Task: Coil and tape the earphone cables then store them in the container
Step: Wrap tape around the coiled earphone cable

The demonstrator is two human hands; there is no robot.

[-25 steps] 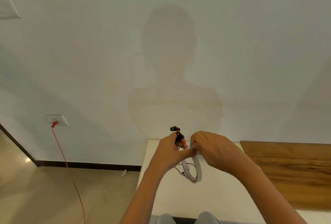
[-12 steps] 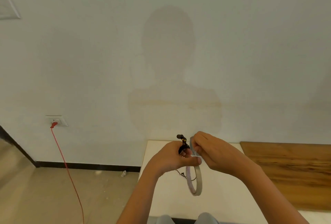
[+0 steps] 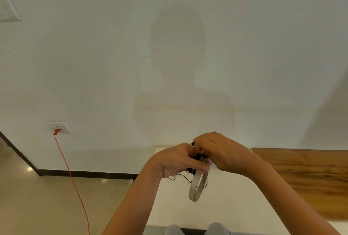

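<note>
My left hand (image 3: 178,161) and my right hand (image 3: 220,152) meet above the white table (image 3: 226,206). Between them is a black earphone cable bundle (image 3: 197,157), mostly hidden by the fingers; one earbud tip pokes out above, and thin cable loops (image 3: 180,176) hang below. A whitish roll of tape (image 3: 195,187) dangles under the hands, held at its top between the fingers. The left hand grips the bundle; the right hand pinches at the bundle and the tape. No container is in view.
A wooden board (image 3: 310,178) lies right of the white table. A red cord (image 3: 73,178) runs from a wall socket (image 3: 59,127) down over the floor on the left. My knees (image 3: 197,229) show at the bottom edge.
The hands have closed tighter together and dropped a little. The right hand now covers most of the earbuds, and the tape roll hangs lower and more tilted.
</note>
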